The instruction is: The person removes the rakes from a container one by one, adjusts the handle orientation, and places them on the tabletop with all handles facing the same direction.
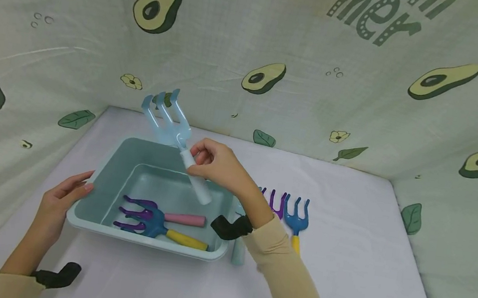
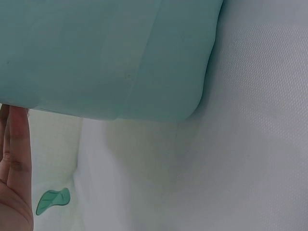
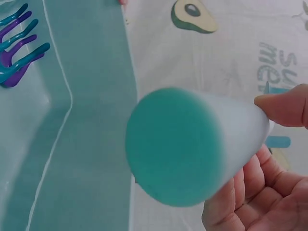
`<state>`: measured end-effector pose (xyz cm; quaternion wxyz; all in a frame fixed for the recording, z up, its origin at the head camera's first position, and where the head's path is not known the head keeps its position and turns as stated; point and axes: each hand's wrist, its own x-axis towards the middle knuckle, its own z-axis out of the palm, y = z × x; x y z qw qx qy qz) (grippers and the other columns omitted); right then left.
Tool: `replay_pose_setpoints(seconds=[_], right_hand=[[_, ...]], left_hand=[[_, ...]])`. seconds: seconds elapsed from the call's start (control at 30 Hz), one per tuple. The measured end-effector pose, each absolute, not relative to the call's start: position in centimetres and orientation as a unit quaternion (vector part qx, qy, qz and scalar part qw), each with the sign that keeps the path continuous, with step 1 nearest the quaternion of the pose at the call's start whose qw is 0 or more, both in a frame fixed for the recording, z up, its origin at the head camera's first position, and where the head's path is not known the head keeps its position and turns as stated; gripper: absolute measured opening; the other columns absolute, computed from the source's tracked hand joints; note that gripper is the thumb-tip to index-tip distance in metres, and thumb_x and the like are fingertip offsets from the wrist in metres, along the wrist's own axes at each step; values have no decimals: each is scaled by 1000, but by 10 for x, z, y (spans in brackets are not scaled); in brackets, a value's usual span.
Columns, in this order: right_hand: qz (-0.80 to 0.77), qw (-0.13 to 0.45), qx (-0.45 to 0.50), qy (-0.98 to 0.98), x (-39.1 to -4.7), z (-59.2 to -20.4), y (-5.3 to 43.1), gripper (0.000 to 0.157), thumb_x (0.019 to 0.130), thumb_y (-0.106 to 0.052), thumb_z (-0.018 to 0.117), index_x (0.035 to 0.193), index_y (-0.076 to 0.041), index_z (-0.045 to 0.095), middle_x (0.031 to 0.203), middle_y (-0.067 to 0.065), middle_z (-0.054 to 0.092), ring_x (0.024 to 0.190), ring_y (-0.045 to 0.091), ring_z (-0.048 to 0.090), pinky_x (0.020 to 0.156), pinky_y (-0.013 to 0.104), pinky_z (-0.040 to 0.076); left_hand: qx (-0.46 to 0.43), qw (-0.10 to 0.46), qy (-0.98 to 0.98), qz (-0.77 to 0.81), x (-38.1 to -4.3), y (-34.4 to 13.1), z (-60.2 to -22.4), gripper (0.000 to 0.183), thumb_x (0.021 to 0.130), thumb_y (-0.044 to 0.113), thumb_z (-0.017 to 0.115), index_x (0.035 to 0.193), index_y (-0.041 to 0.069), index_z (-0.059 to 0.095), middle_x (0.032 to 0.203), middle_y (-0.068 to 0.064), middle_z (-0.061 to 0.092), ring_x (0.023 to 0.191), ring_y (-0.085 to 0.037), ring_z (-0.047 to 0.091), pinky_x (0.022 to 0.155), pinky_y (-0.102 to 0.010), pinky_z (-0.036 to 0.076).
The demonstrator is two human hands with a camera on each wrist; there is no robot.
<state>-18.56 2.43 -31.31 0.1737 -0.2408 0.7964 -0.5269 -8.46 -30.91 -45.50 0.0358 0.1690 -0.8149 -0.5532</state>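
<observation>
On the far left I have the left hand, its fingers mostly straight and relaxed, touching the left side of the pale teal tub. From its wrist camera I see straight fingers against the outer wall; I can't tell how firmly they press.

The tub stands on the white-covered table. On its floor, toward the near side, I see a purple fork with a pink handle, and a blue fork with a yellow handle overlapping its tines.

Above the tub I have the light-blue fork, tilted, tines up toward the back left, the end of its white handle lower and to the right. The right hand pinches that handle between thumb and curled fingers; its wrist camera shows me the handle's round teal end, slightly blurred.

Right of the tub, partly hidden by the right forearm, I make out a pale handle, then another purple fork, and just beside it a second blue fork, also yellow-handled, tines pointing away from the person.
</observation>
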Motion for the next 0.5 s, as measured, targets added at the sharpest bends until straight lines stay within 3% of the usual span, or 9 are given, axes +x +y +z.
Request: replay_pose_setpoints(seconds=[0.23, 0.5], right_hand=[[-543, 154, -208, 799, -170, -312, 52, 28, 76, -7, 69, 103, -5, 59, 81, 4, 53, 72, 15, 51, 64, 24, 46], [-562, 144, -177, 795, -156, -319, 83, 29, 77, -8, 68, 104, -3, 58, 82, 5, 54, 78, 18, 52, 69, 29, 47]], left_hand=[[149, 43, -815, -558, -81, -298, -436, 48, 93, 36, 54, 139, 25, 44, 103, 28, 52, 93, 9, 52, 71, -5, 44], [151, 49, -797, -583, -81, -299, -440, 44, 93, 33, 55, 136, 24, 48, 102, 24, 55, 89, 8, 55, 68, -8, 48]])
